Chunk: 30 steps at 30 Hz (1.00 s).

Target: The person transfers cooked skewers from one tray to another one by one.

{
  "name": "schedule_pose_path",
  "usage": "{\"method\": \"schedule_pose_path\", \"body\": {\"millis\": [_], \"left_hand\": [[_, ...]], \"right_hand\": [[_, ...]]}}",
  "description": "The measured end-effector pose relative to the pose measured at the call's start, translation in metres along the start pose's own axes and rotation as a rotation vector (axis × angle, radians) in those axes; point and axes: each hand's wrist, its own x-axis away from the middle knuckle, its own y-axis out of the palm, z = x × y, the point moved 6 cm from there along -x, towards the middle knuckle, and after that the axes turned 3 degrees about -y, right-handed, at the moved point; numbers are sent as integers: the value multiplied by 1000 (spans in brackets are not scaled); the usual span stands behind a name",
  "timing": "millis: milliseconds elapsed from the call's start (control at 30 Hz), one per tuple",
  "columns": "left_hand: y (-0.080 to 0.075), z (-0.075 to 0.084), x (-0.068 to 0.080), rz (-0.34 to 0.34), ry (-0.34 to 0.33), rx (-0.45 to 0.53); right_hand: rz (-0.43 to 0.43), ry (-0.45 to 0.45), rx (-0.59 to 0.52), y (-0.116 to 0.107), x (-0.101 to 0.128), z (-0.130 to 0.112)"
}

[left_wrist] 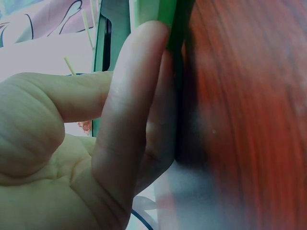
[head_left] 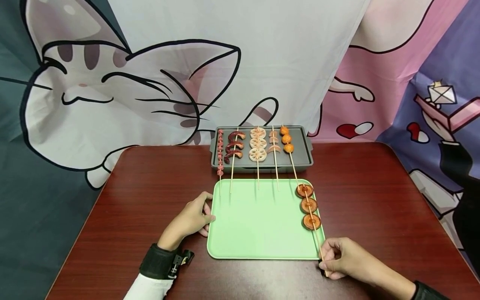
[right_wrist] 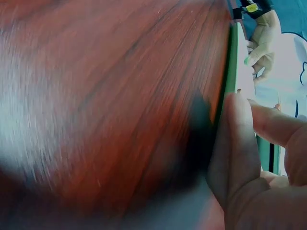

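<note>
A green tray [head_left: 258, 221] lies on the dark red bench [head_left: 131, 200], straight in front of the person, and both hands are at it. The left hand [head_left: 191, 218] rests against the tray's left edge, fingers [left_wrist: 139, 96] fairly straight and pressed along the rim rather than curled round it. The right hand [head_left: 343, 258] sits off the tray's near right corner, fingertips pinching the bare end of a skewer [head_left: 309, 208]. That skewer, with three round brown slices on it, lies along the right side of the tray and is the only one wholly on it.

Just behind the tray stands a grey pan [head_left: 300, 141], touching or nearly touching its far edge. Five skewers lie in the pan side by side, their food over the pan and their sticks reaching forward over the tray's far rim: small dark red pieces [head_left: 220, 152] on the left, then curled dark pieces [head_left: 234, 146], pale lotus slices [head_left: 258, 144], pinkish bits [head_left: 274, 141] and orange balls [head_left: 286, 139].

As I read it, loading the pan is nearly finished: five are placed and the one in the right hand is left. There looks to be bare pan to the right of the orange balls. The sticks overhanging the tray are the main thing to avoid; the orange-ball stick ends right beside the last skewer's top slice and could be knocked.

Behind the bench hangs a cartoon cat cloth [head_left: 131, 83].
</note>
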Motion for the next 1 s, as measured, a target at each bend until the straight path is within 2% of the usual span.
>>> {"method": "schedule_pose_path", "body": {"millis": [433,600,800,1000], "left_hand": [[0,-1,-1,1,10,-1],[0,-1,-1,-4,9,-2],[-1,0,0,4,13,-3],[-1,1,0,4,13,-3]], "right_hand": [[48,-8,171,-1,-1,-3],[25,-7,213,-1,0,-6],[-12,-4,269,-13,-3,-15],[21,-27,319,-32,-10,-27]]}}
